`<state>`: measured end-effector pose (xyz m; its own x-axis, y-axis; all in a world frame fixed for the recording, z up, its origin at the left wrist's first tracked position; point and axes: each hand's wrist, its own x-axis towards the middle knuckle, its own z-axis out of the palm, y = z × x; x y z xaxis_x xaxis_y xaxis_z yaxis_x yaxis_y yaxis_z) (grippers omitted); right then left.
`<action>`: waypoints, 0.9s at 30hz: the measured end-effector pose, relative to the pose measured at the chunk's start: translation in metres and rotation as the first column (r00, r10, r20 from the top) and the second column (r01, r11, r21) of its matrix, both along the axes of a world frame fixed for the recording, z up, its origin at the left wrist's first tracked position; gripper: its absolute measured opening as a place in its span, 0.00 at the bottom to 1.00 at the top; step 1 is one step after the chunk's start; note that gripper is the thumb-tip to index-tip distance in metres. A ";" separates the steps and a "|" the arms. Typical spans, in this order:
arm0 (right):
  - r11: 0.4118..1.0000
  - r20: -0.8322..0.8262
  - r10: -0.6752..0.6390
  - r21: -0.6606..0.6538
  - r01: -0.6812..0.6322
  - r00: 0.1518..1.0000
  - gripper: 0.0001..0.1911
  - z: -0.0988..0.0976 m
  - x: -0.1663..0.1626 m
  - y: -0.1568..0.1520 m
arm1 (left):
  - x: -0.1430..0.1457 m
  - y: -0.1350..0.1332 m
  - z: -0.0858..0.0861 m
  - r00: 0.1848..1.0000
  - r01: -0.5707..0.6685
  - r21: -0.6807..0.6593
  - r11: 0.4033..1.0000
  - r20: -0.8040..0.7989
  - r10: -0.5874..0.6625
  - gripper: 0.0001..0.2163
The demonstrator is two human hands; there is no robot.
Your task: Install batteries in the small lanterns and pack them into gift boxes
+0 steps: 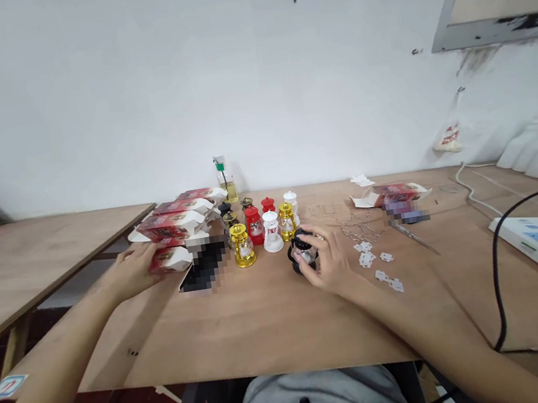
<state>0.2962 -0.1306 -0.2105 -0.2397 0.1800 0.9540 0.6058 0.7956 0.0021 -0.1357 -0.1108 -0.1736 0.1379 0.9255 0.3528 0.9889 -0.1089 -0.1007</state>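
A grey-clothed lap (319, 399) sits below a brown worktop (248, 332). Over it, the right hand (329, 260) pinches a small black lantern (301, 246) between thumb and fingers, its base at or just above the surface. The left hand (140, 271), well apart, is at the end of a red-and-white box (170, 259); whether it grips cannot be told. Between the hands lies a flat black object (205, 265), partly blurred. To the right hand's right are white paper pieces (366, 259) and, just beyond, thin wires (358, 225). Past the hands, more lanterns (272, 231) stand upright—gold, red, white and dark—with similar boxes (174, 224) beyond the left hand. Farthest back, a bottle of yellow liquid (231, 191) stands before a pale wall (250, 76).
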 end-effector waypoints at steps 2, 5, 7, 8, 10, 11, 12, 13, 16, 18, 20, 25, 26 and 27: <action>0.999 0.051 0.020 0.034 -0.022 0.998 0.24 -0.003 -0.004 -0.004 | 0.002 -0.001 -0.002 1.000 0.001 0.002 1.000 -0.005 -0.001 0.25; 0.997 0.132 0.053 0.054 -0.061 0.990 0.22 -0.007 -0.009 -0.011 | 0.005 0.000 -0.001 0.996 -0.040 0.026 0.999 -0.080 0.042 0.22; 0.994 0.167 0.085 0.049 -0.094 0.982 0.21 -0.010 -0.012 -0.015 | 0.007 -0.003 0.003 0.985 -0.056 0.087 0.995 -0.157 0.069 0.18; 0.993 0.178 0.105 0.039 -0.113 0.978 0.20 -0.012 -0.013 -0.017 | 0.010 -0.007 0.006 0.979 -0.047 0.149 0.988 -0.189 0.075 0.17; 0.985 0.195 0.169 -0.009 -0.171 0.966 0.19 -0.014 -0.016 -0.020 | 0.022 -0.018 0.011 0.971 -0.010 0.335 0.942 -0.223 0.090 0.17; 0.975 0.194 0.223 -0.068 -0.213 0.955 0.19 -0.015 -0.018 -0.022 | 0.032 -0.025 0.013 0.969 0.018 0.442 0.897 -0.229 0.094 0.17; 0.949 0.174 0.296 -0.168 -0.268 0.939 0.19 -0.016 -0.020 -0.023 | 0.045 -0.031 0.015 0.969 0.033 0.550 0.835 -0.221 0.108 0.19; 0.894 0.118 0.382 -0.299 -0.334 0.916 0.20 -0.017 -0.022 -0.024 | 0.060 -0.035 0.015 0.975 0.051 0.675 0.736 -0.194 0.110 0.21; 0.523 -0.256 0.557 -0.631 -0.573 0.790 0.26 -0.016 -0.031 -0.029 | 0.113 -0.037 0.012 0.958 0.286 0.873 0.395 -0.250 -0.142 0.24; 0.269 -0.529 0.527 -0.638 -0.721 0.665 0.29 -0.013 -0.037 -0.030 | 0.149 -0.028 0.008 0.874 0.443 0.863 0.244 -0.354 -0.334 0.22; 0.130 -0.708 0.433 -0.564 -0.816 0.558 0.30 -0.008 -0.039 -0.029 | 0.181 -0.017 0.004 0.837 0.478 0.866 0.147 -0.398 -0.375 0.19; 0.021 -0.856 0.189 -0.486 -0.874 0.480 0.26 0.002 -0.031 -0.020 | 0.220 -0.008 -0.014 0.748 0.538 0.835 0.111 -0.413 -0.519 0.14; -0.004 -0.858 0.182 -0.490 -0.872 0.481 0.25 0.003 -0.029 -0.019 | 0.221 -0.010 -0.018 0.731 0.553 0.825 0.111 -0.417 -0.540 0.14; -0.028 -0.856 0.187 -0.494 -0.869 0.481 0.25 0.003 -0.028 -0.019 | 0.221 -0.013 -0.022 0.723 0.560 0.820 0.119 -0.414 -0.553 0.14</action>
<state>0.2685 -0.1495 -0.2077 -0.3825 0.8870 0.2587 -0.4000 0.0934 -0.9117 0.0850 -0.1236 -0.1951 0.4752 -0.2574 0.8414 0.6948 -0.4770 -0.5383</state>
